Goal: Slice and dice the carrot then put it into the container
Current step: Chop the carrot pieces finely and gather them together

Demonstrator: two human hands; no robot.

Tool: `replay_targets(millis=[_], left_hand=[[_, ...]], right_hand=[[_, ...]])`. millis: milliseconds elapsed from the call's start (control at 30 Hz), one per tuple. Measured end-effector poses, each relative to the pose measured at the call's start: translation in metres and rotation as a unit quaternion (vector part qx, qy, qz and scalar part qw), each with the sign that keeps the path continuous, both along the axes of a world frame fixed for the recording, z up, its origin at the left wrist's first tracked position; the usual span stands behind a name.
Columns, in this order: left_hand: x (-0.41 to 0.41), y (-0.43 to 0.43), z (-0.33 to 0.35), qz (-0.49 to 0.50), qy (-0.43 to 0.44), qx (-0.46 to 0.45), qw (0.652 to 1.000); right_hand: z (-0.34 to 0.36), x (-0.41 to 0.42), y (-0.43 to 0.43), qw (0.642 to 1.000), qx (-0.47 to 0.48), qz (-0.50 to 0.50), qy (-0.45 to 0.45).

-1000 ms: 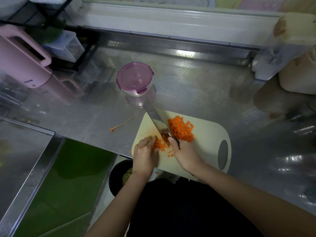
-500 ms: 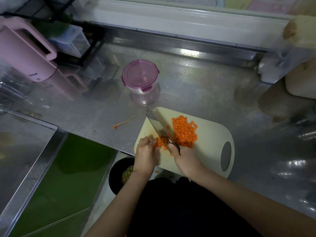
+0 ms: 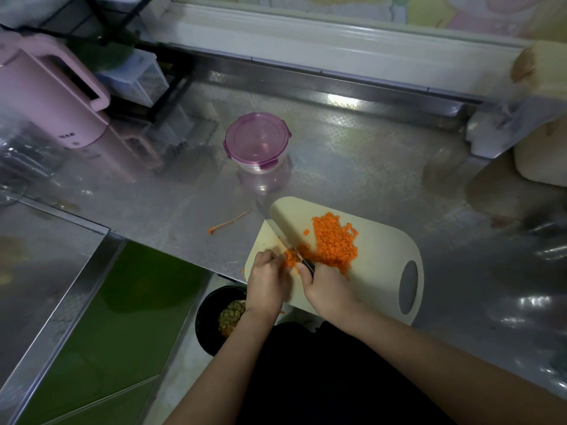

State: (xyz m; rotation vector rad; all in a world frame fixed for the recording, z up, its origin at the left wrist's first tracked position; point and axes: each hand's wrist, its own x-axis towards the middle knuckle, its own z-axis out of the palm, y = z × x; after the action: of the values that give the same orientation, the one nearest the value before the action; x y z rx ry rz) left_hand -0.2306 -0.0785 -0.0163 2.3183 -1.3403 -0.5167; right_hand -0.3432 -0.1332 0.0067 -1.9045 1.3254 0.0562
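**A:** From the head view, where is the carrot?

**B:** Most of it is a pile of diced carrot (image 3: 335, 240) in the middle of the pale cutting board (image 3: 380, 271). A smaller uncut bunch of carrot strips (image 3: 290, 259) lies at the board's near left corner, beside the knife (image 3: 276, 231).

**A:** And the hands?

**B:** The left hand (image 3: 267, 282) sits on that bunch, its fingers (image 3: 270, 256) curled down on the strips and holding them in place. The right hand (image 3: 326, 288) has its fingers (image 3: 302, 269) wrapped round the dark knife handle. The blade slants away to the left, and its tip reaches past the board's far left edge.

**A:** The container?

**B:** The round container (image 3: 257, 142) stands on the steel tabletop (image 3: 362, 167) beyond the board and apart from it, with its pink lid on.

**A:** Anything else?

**B:** A thin carrot peel (image 3: 228, 223) lies on the tabletop left of the board. A pink jug (image 3: 55, 96) stands at the far left. A black bowl (image 3: 206, 320) sits below the tabletop edge, under the left wrist.
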Motion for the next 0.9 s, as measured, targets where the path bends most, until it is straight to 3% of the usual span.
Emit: replay_targets(millis=[467, 733, 900], left_hand=[[0.004, 0.003, 0.0, -0.004, 0.016, 0.004, 1.0], [0.009, 0.004, 0.002, 0.037, 0.094, -0.023, 0.995], [0.013, 0.007, 0.003, 0.03, 0.076, -0.015, 0.997]], right_hand=[[0.007, 0.01, -0.023, 0.998, 0.035, -0.016, -0.045], [0.024, -0.003, -0.019, 0.996, 0.034, -0.009, -0.082], [0.023, -0.013, -0.011, 0.996, 0.055, 0.005, -0.071]])
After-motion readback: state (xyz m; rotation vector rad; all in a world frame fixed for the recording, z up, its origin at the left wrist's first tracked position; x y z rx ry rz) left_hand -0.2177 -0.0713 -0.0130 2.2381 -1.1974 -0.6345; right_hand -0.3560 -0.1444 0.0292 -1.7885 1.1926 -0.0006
